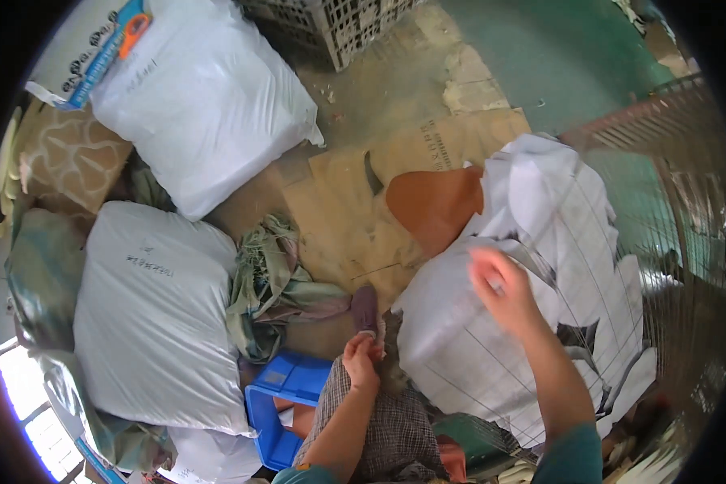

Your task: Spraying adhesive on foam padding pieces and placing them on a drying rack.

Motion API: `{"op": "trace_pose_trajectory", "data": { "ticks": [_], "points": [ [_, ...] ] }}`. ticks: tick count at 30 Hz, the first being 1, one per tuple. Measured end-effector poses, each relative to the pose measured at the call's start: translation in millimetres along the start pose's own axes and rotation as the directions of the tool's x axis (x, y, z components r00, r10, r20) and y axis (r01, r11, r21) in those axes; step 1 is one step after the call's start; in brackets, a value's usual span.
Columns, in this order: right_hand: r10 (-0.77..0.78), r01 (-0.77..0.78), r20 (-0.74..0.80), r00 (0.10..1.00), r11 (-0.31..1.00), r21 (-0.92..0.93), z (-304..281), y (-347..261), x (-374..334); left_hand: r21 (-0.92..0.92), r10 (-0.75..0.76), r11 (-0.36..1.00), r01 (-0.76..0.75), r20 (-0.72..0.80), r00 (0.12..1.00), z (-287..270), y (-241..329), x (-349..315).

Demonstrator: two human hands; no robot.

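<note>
My right hand (502, 289) hovers over a large pile of white sheet material (476, 331) marked with thin dark lines. Its fingers look bent but are smeared by motion. Beside the pile's far left edge lies a smooth orange-brown piece (431, 206), apart from my hand. My left hand (361, 363) is near my knee, above the checked cloth (391, 427) on my lap. Its fingers are drawn together, and whatever may be between them is too small to make out. A blue plastic bin (286, 371) stands left of my left forearm, with brown and white pieces inside.
Two stuffed white sacks (157, 298) (210, 105) fill the left side. A crumpled greenish cloth (270, 282) lies between them and my shoe (365, 306). Flattened cardboard (347, 194) covers the floor ahead. A dark plastic crate (331, 28) stands at the far side, a rusty rack (686, 145) at right.
</note>
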State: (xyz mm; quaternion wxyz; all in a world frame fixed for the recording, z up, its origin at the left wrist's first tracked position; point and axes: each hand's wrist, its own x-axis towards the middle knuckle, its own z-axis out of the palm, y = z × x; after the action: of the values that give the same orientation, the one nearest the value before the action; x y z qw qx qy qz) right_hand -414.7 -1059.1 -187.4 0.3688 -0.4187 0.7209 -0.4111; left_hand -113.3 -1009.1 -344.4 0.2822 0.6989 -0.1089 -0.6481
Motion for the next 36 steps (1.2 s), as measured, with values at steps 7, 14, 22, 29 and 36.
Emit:
{"op": "trace_pose_trajectory", "data": {
  "ticks": [7,14,22,29,36],
  "points": [
    [0.337,-0.255,0.115,0.934,0.858,-0.446,106.1,232.2,214.7,-0.185,-0.334,0.913,0.364,0.172,0.927,49.7,74.1,34.9],
    [0.282,-0.242,-0.011,0.959,0.805,-0.542,176.4,340.5,258.6,-0.350,-0.379,0.795,0.496,0.351,0.856,55.1,131.7,66.1],
    [0.235,-0.230,-0.121,0.964,0.521,-0.822,283.5,358.7,252.0,-0.310,-0.420,0.793,0.525,0.347,0.839,61.7,155.6,87.8],
    [0.191,-0.301,-0.233,0.953,0.642,-0.705,229.2,348.0,259.3,-0.240,-0.484,0.778,0.580,0.360,0.798,68.0,140.5,79.2],
    [0.408,-0.324,-0.184,0.894,0.873,0.363,105.6,153.0,212.5,-0.152,-0.443,0.843,0.515,0.347,0.827,45.1,90.5,64.1]
  ]
}}
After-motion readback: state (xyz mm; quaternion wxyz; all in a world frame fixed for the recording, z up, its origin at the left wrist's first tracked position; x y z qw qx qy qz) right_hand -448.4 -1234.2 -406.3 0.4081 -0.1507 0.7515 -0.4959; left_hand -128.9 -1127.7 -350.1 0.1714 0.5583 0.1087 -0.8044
